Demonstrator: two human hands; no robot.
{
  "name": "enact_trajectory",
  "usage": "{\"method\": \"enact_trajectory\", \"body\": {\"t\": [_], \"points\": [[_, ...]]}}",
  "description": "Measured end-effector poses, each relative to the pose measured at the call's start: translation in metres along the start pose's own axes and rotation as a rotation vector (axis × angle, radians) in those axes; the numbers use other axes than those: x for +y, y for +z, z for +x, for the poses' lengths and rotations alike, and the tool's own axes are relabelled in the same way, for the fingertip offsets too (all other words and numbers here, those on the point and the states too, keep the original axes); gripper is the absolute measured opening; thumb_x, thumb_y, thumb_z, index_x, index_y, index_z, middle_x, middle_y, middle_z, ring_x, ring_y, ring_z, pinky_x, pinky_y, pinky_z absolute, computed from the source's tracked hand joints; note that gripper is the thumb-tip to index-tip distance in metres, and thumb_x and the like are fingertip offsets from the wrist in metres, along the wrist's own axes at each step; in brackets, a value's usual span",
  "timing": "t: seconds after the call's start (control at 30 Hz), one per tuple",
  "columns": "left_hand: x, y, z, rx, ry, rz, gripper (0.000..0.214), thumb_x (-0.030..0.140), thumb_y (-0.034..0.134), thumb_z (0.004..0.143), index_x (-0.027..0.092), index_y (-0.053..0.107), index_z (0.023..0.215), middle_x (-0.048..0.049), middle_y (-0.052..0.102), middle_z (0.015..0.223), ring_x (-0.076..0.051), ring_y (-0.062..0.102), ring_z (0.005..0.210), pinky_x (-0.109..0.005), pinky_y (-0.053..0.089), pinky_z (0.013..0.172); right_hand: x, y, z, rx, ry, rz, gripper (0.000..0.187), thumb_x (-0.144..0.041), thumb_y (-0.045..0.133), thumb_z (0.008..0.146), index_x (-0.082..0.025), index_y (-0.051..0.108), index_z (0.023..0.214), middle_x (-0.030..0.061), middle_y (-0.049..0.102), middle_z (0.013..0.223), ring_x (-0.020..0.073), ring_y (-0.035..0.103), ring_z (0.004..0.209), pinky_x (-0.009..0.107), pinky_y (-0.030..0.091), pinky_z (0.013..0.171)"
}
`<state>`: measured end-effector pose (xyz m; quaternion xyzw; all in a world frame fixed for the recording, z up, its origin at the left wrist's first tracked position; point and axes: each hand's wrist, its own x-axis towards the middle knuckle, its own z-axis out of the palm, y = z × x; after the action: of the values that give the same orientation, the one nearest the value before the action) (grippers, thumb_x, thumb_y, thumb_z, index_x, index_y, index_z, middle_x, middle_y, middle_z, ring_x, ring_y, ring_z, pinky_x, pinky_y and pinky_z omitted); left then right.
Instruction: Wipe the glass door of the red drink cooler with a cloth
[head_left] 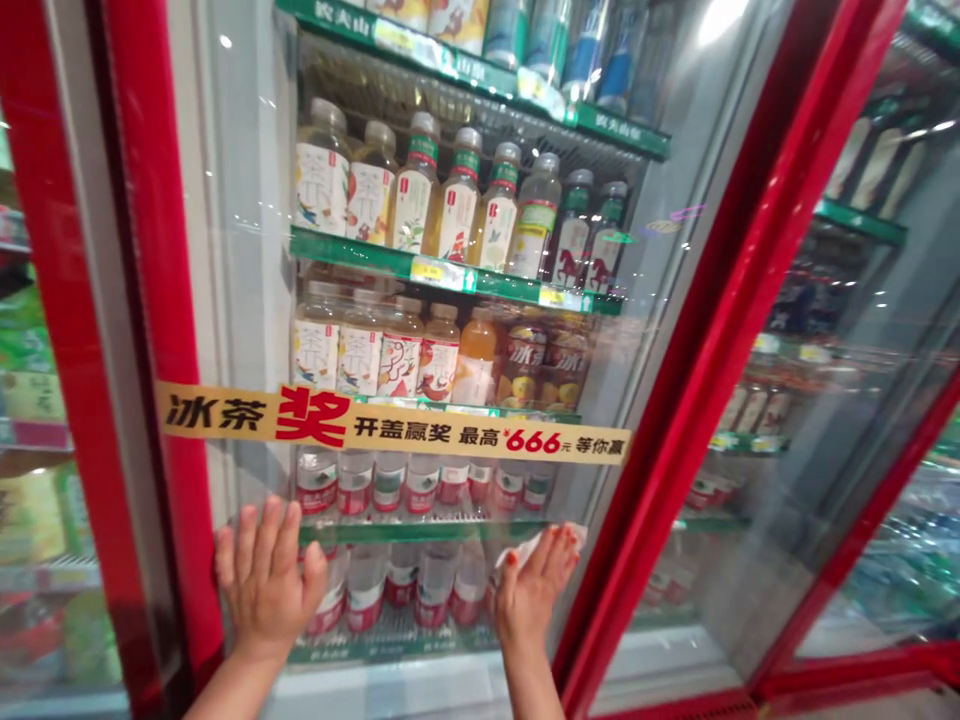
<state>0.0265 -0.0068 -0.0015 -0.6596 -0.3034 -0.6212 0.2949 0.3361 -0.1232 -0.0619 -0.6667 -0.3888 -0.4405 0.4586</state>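
My left fingers (270,530) lie spread flat on the drinks fridge's glass door (240,250); right fingers (559,565) press a white tissue (529,548) against it, nearer the red door frame (664,420).

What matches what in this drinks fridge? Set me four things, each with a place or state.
Things: 1 left hand; 2 right hand; 3 yellow banner; 4 door frame.
Places or states: A red, beside the glass door; B across the glass, above both hands; C palm flat on the glass, nothing held; D on a white paper or cloth.
Pairs: 1C, 2D, 3B, 4A.
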Motion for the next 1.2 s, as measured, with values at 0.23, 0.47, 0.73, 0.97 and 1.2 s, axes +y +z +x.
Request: {"method": "enact_trajectory", "body": {"t": [0.23,0.47,0.73,0.97,1.2], "points": [[-0.003,0.0,-0.007,-0.035,-0.04,-0.027,0.089,0.018,0.066,0.095,0.024,0.028,0.175,-0.0091,0.027,0.183,-0.029,0.019,0.173,-0.057,0.013,0.144,-0.086,0.017,-0.117,-0.004,0.158,0.003,0.078,-0.038,0.032,0.111,-0.012,0.0,0.177,0.0306,0.011,0.182,0.0403,-0.001,0.173,0.086,0.029,0.124],[-0.005,0.0,-0.01,-0.062,-0.058,-0.047,0.089,0.021,0.065,0.096,0.026,0.026,0.176,-0.0081,0.024,0.184,-0.03,0.015,0.174,-0.058,0.01,0.144,-0.034,0.006,-0.076,-0.015,0.228,0.039,0.077,-0.043,0.027,0.113,-0.011,-0.005,0.176,0.0343,0.006,0.181,0.0469,0.002,0.172,0.092,0.025,0.12],[-0.005,-0.001,-0.009,-0.065,-0.042,-0.011,0.089,0.02,0.065,0.096,0.025,0.025,0.176,-0.0079,0.024,0.184,-0.028,0.016,0.174,-0.055,0.011,0.144,-0.131,0.025,-0.038,-0.159,-0.17,0.159,0.076,-0.048,0.052,0.107,-0.019,0.031,0.174,0.019,0.046,0.173,0.038,0.03,0.169,0.069,0.03,0.133],[-0.005,-0.001,-0.01,-0.063,-0.038,0.003,0.09,0.022,0.064,0.095,0.026,0.024,0.176,-0.0097,0.025,0.184,-0.031,0.017,0.173,-0.059,0.013,0.143,-0.07,-0.019,-0.074,-0.098,-0.292,0.167,0.074,-0.043,0.052,0.108,-0.025,0.028,0.176,0.013,0.054,0.169,0.0282,0.028,0.17,0.057,0.037,0.134],[-0.003,0.0,-0.008,-0.044,-0.02,0.012,0.089,0.02,0.064,0.095,0.023,0.026,0.175,-0.0089,0.024,0.184,-0.028,0.016,0.174,-0.054,0.011,0.144,-0.056,-0.004,0.033,0.006,0.146,0.017,0.081,-0.039,0.03,0.112,-0.005,-0.01,0.174,0.0304,-0.007,0.182,0.0401,-0.013,0.172,0.086,0.015,0.128]]}}
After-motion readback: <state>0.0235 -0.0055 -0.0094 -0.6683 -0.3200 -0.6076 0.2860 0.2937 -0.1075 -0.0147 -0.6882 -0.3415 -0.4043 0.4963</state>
